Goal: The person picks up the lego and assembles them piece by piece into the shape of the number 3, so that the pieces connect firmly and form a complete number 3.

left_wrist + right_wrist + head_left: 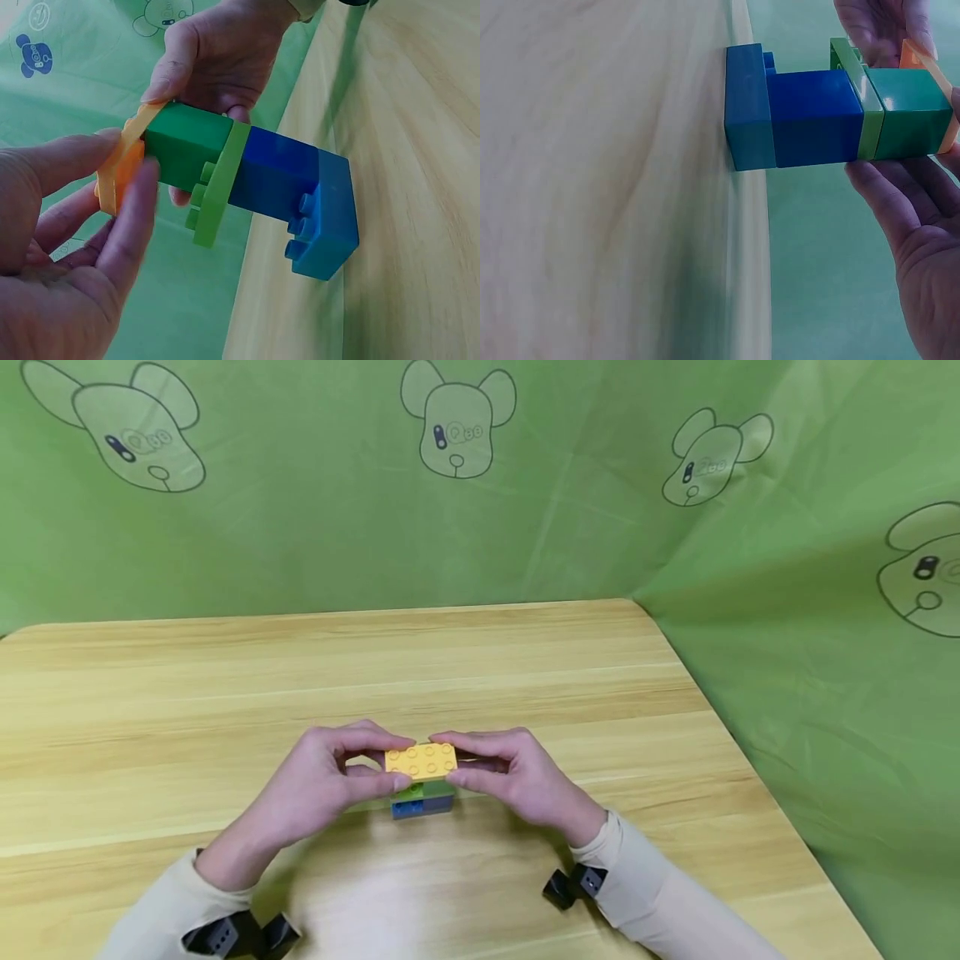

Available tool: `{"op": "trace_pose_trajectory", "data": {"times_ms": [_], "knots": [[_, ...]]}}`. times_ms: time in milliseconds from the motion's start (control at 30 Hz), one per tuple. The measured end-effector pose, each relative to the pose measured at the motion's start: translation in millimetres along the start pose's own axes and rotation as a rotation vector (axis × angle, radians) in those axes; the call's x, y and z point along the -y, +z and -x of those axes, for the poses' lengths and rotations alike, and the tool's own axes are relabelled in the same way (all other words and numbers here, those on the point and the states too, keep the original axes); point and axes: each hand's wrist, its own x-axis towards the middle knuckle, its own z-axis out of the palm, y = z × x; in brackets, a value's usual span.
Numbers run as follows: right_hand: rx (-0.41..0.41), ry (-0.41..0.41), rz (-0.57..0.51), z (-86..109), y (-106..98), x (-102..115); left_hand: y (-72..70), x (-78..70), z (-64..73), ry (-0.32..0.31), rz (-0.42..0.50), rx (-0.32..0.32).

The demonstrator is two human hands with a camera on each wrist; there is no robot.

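A tower of toy building bricks stands on the table, topped by a thin yellow brick point(422, 762) that looks orange in the wrist views. Beneath it come a green brick point(187, 144), a thin light green brick point(222, 187), a dark blue brick point(816, 118) and, at the bottom, a longer blue brick point(335, 217). My left hand point(322, 770) pinches the yellow brick's left end between thumb and fingers. At its right end, my right hand point(521, 774) grips the same brick with thumb and fingers. In the head view the yellow brick hides much of the tower.
The wooden table point(187, 710) extends around the tower, with its right edge slanting down the head view. Behind and to the right hangs a green cloth point(300, 527) printed with cartoon heads. Each sleeve carries a small black device point(240, 935) at the wrist.
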Motion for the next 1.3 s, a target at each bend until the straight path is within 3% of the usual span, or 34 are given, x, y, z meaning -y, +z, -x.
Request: {"op": "trace_pose_trajectory", "data": {"times_ms": [133,333,567,767,1000,1167,1300], "knots": [[0.004,0.007,-0.004,-0.2,-0.1,-0.1,1.3,3.0,0.8,-0.009,0.084,-0.003],[0.0,0.014,-0.008,0.2,-0.2,0.2,3.2,6.0,1.7,0.031,0.129,0.0],[-0.003,0.044,-0.028,0.7,-0.3,1.5,-1.7,17.1,4.7,0.053,0.024,0.006],[-0.001,0.039,-0.051,0.3,0.2,0.4,-3.3,31.8,5.8,-0.01,-0.064,-0.001],[0.006,0.016,-0.082,1.2,-1.6,-15.8,0.3,37.5,6.4,-0.02,-0.064,0.018],[-0.002,0.042,-0.004,-1.6,-4.2,-25.5,-0.7,36.4,5.5,-0.023,-0.049,0.0],[-0.037,0.101,0.09,-8.5,-2.6,-6.3,-2.8,34.2,6.4,-0.03,-0.07,-0.041]]}}
